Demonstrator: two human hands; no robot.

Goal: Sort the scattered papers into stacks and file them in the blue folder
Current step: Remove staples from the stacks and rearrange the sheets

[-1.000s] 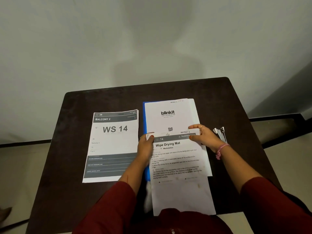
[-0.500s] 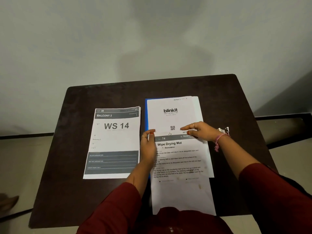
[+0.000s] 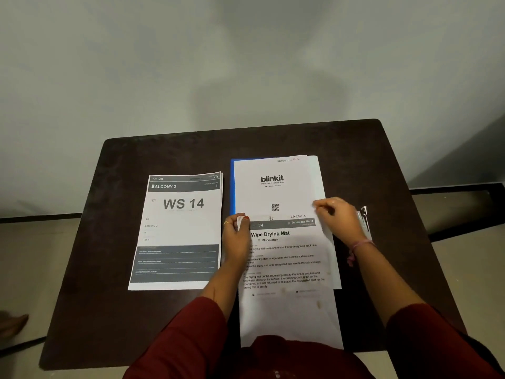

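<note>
The sorting looks largely done and the filing is under way. The left hand (image 3: 237, 236) pinches the top left corner of the "Wipe Drying Mat" sheet (image 3: 287, 269), thumb over the paper's edge, and the right hand (image 3: 338, 217) has its fingers curled at the sheet's top right corner, seemingly nipping the paper edge there, though exactly which sheet it holds I cannot tell. Between the two grips the sheet's top edge lies across the blinkit page (image 3: 273, 187), just below its QR code; beyond the grips that page tops a small stack resting on the blue folder (image 3: 232, 187), of which only a strip shows, just past the left grip. Outward of the left grip, the WS 14 stack (image 3: 180, 228) sits squared on the counter (image 3: 164, 154), not yet filed. Just outside the right grip lies a small metal clip (image 3: 364, 214). Left to do, as I judge it: square this sheet onto the pile, add the WS 14 stack, close the folder.
</note>
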